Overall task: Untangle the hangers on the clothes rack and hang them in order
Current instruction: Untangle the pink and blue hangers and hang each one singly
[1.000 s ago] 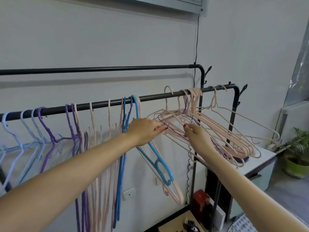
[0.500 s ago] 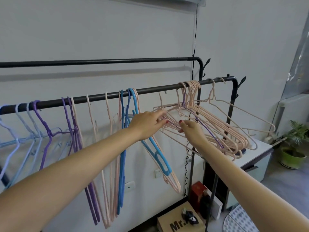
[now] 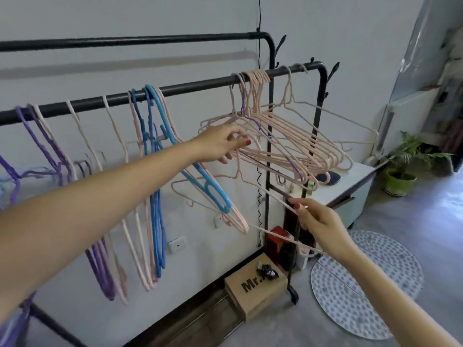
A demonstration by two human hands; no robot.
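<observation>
Right hand point(image 3: 318, 216), lower right of centre: thumb and forefinger pinch the thin wire of one pink hanger point(image 3: 240, 194), other fingers curled under. That hanger is off the bar, held low and tilted, its hook near mid-frame, its lower wire running down past the wrist.

Left hand point(image 3: 220, 144), centre of frame: fingers curled round the near ends of the pink hanger bunch point(image 3: 283, 144); red-painted thumbnail visible against the wires. Bunch still hooked on the front rail point(image 3: 195, 87) at upper right of centre, hooks crowded together, one purple hanger mixed in; shoulders fan toward the right.

Further left along the same rail: blue hangers point(image 3: 155, 156) tilted steeply, then pale pink singles, then purple hangers point(image 3: 52, 156) at far left. A second, higher rail point(image 3: 125, 41) runs behind, close to the wall.

Lower frame: cardboard box point(image 3: 253, 291) on the floor by the rack foot, round dotted mat point(image 3: 365, 284) to its right, white cabinet point(image 3: 350, 181) and potted plant point(image 3: 400, 169) at right edge.
</observation>
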